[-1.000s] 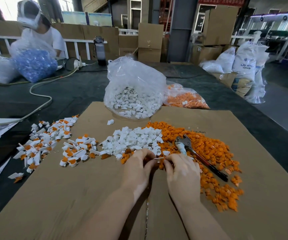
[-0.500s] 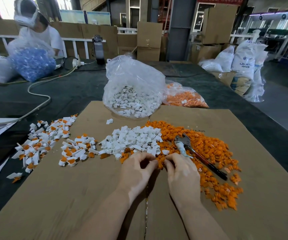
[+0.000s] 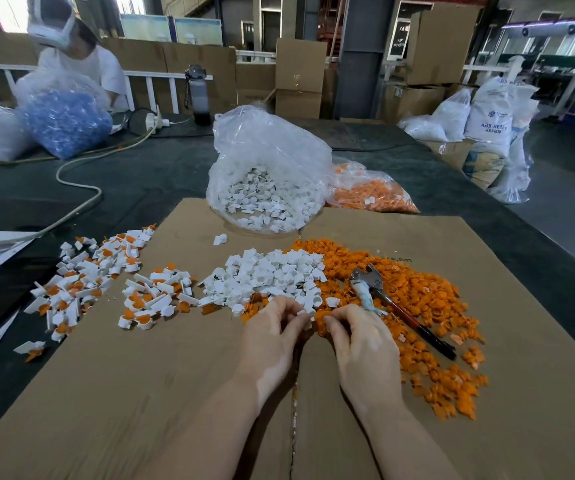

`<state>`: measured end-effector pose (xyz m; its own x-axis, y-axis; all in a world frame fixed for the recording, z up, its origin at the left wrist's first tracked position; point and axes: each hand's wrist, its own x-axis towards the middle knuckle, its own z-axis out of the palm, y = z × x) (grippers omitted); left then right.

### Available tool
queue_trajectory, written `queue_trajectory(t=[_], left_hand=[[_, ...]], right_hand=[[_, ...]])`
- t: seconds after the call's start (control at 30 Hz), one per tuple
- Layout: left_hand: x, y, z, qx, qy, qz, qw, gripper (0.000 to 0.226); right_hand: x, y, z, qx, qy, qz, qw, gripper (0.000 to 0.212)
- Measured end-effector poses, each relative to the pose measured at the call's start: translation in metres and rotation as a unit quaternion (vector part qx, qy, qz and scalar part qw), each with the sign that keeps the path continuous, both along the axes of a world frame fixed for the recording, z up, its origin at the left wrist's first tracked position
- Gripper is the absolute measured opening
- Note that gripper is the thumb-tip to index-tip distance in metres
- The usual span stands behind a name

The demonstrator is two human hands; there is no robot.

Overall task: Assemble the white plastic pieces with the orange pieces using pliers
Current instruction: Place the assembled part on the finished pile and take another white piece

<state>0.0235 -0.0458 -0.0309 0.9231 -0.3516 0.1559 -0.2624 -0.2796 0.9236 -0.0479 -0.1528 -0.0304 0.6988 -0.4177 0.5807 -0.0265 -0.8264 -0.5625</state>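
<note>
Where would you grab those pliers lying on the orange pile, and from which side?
Probably by the long dark handles, coming from the right with the right hand, which is nearest. The pliers lie flat on the orange pieces, metal head pointing away and to the left, handles trailing toward the near right, so the handle end is free and closest.

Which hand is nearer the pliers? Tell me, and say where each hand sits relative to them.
Right. The right hand lies just beside the pliers, close to their pale wrapped handle. The left hand sits farther off, beyond the right hand, by the white pieces.
</note>
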Motion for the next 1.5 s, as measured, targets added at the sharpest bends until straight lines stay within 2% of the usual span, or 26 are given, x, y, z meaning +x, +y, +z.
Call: queue_trajectory(t=[0.47, 0.83, 0.9, 1.0, 1.1, 1.17, 1.33, 1.5], left_hand=[[-0.005, 0.003, 0.006, -0.032, 0.047, -0.042, 0.998, 0.01], [-0.008, 0.004, 0.004, 0.054, -0.049, -0.049, 0.996, 0.02], [-0.008, 0.004, 0.004, 0.035, -0.029, -0.042, 0.998, 0.018], [-0.006, 0.004, 0.006, -0.047, 0.054, -0.028, 0.997, 0.012], [-0.004, 0.004, 0.009, -0.094, 0.086, -0.021, 0.992, 0.009], [-0.005, 0.005, 0.01, -0.106, 0.093, -0.024, 0.99, 0.009], [-0.006, 0.006, 0.011, -0.109, 0.087, -0.05, 0.989, 0.011], [-0.006, 0.005, 0.012, -0.106, 0.093, -0.055, 0.989, 0.011]], right_hand=[[0.002, 0.001, -0.001, -0.082, -0.018, 0.009, 0.996, 0.024], [0.001, 0.001, -0.002, -0.123, -0.009, 0.026, 0.992, 0.031], [0.001, 0.001, -0.002, -0.109, -0.007, 0.029, 0.994, 0.028], [0.0, 0.001, 0.0, -0.067, -0.008, 0.046, 0.997, 0.017], [-0.003, 0.001, 0.003, -0.023, -0.029, 0.066, 0.997, 0.012], [-0.003, 0.0, 0.005, -0.003, -0.03, 0.074, 0.997, 0.018], [-0.003, 0.0, 0.006, -0.031, -0.01, 0.088, 0.996, 0.026], [-0.003, 0.0, 0.008, -0.041, -0.012, 0.089, 0.995, 0.023]])
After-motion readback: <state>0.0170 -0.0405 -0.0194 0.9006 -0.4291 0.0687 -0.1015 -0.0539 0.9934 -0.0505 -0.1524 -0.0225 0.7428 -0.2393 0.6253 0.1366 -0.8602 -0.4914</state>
